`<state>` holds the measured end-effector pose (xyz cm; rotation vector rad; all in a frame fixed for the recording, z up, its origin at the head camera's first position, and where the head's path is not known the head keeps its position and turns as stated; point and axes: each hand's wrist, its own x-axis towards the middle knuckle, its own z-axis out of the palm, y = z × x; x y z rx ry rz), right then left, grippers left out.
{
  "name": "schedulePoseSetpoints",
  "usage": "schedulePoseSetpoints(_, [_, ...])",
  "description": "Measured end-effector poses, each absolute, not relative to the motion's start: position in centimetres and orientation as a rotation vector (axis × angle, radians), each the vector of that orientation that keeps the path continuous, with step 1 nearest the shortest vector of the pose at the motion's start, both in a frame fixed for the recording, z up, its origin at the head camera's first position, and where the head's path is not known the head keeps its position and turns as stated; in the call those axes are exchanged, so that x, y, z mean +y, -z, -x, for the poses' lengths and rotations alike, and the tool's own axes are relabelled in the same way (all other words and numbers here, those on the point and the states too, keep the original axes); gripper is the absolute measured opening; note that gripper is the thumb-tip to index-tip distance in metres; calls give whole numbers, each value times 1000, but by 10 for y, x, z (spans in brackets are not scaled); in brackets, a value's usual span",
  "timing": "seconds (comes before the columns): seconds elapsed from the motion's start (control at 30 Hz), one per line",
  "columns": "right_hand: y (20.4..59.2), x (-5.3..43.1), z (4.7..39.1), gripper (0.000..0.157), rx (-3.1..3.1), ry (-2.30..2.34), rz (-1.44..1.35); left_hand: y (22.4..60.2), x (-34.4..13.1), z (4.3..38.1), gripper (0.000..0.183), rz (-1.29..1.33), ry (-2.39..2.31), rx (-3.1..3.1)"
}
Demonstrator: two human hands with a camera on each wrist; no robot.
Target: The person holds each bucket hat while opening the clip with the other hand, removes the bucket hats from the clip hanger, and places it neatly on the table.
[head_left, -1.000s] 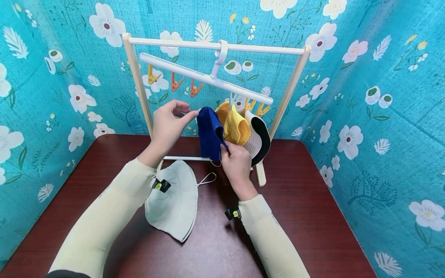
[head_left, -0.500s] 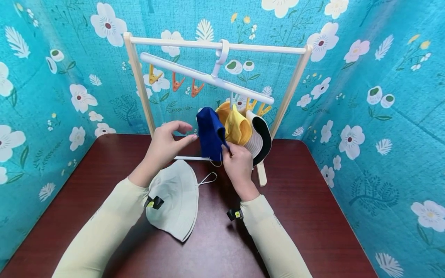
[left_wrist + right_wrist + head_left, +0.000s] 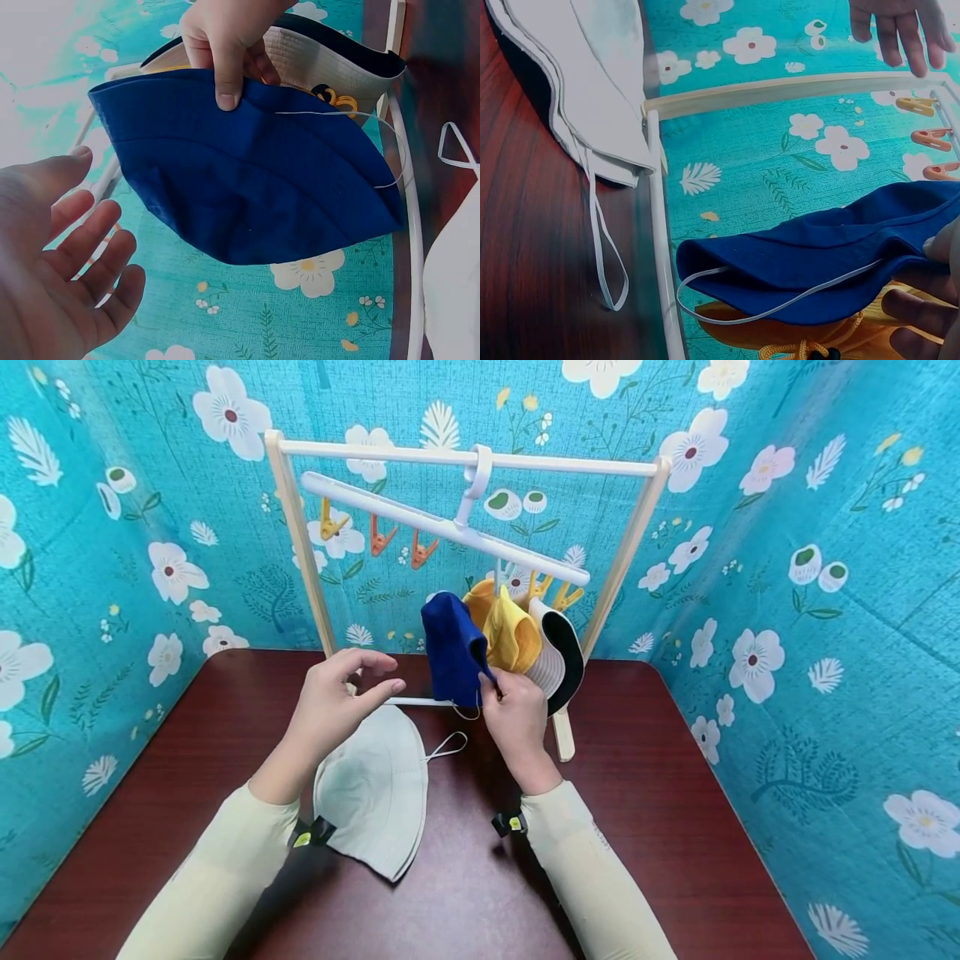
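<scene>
Down on the dark red wooden table (image 3: 690, 810), a pale grey-green fabric bucket hat (image 3: 378, 793) lies left of the middle, toward the far edge. Above the far edge stands the pale wooden rail rack (image 3: 625, 556), and watch the long white plastic hanger (image 3: 420, 517) on it: sloping hard, right end low, loaded with a yellow cloth hat (image 3: 517, 639) and a cream-and-black brimmed hat (image 3: 572, 660). More weight on that end, I'd judge, could tip it further or slide its hook along the rail. The navy-blue cloth bucket hat (image 3: 453, 652) is in mid-air below the hanger's middle, just beside the yellow one; a bump could set everything swinging. The right hand (image 3: 516, 714) pinches its brim between thumb and fingers, apparently the only hold, so a slip drops it to the table! The left hand (image 3: 330, 697) hangs well clear of it, fingers parted, nothing in them. That thin white cord (image 3: 315, 112) could snag on a finger or clip. Brands? None legible: just faint marks on the cream sleeve (image 3: 592, 868), too small to read.
</scene>
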<state>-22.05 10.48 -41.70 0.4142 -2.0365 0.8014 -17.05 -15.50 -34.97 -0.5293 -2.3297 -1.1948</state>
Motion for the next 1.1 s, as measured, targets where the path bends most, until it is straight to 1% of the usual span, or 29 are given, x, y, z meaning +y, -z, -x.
schedulePoseSetpoints(0.27, [419,104,220,14,-2040,-806,-422,362,-161,158,25,554,1197,-2301])
schedulePoseSetpoints(0.47, [420,106,219,9,-2026,-793,-442,375,-163,152,25,581,1228,-2274])
schedulePoseSetpoints(0.77, [424,109,217,10,-2004,-794,-474,388,-155,148,24,634,1278,-2243])
schedulePoseSetpoints(1.1, [426,111,217,8,-1966,-767,-528,391,-150,150,22,643,1259,-2258])
